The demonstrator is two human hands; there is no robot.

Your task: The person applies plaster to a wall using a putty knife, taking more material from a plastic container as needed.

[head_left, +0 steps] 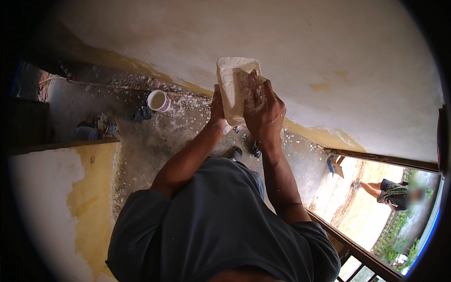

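Note:
In front of the wall I hold up a long, narrow putty trough point(229, 96), its cream surface smeared with pale paste. My left hand point(217, 109) is closed around its left side, the thumb along the edge. White residue marks that wrist. My right hand point(267, 110) is closed at the trough's right side, with fingers bent over its inside. Pale smears cover these fingers. A flat, paste-coated surface shows beside them, but I cannot make out whether it is a separate tool or part of the trough.
A large pale wall point(300, 42) with yellow patches rises ahead. On the splattered floor point(188, 122) stands a white bucket point(159, 101), left of me. A yellow-and-white half wall point(89, 188) is at lower left. Through the doorway at right are a cardboard box point(335, 167) and a person point(392, 194).

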